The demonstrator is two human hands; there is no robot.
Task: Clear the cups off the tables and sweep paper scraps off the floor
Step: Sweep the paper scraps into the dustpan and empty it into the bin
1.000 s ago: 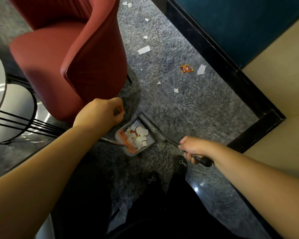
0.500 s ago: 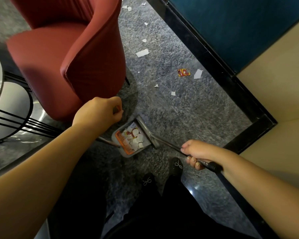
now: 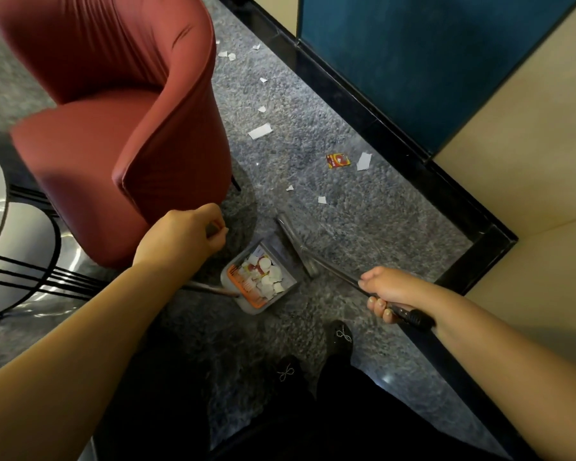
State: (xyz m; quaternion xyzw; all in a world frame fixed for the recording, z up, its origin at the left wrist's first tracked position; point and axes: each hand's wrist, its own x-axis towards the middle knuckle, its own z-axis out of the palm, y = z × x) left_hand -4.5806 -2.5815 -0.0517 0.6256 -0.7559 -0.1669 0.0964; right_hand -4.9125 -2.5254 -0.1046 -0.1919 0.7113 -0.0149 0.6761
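Grey speckled stone floor (image 3: 363, 227) is carrying white paper scraps (image 3: 260, 131) at upper centre, beside a red upholstered armchair (image 3: 120, 128). At centre, a left hand (image 3: 183, 236) is gripping the grey dustpan's (image 3: 263, 299) handle, scraps filling the pan, while a right hand (image 3: 391, 289) is clasping a black-handled broom (image 3: 300, 247).

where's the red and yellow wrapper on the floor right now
In the head view the red and yellow wrapper lies on the grey floor right of the red armchair, just left of a white paper scrap near the black baseboard.
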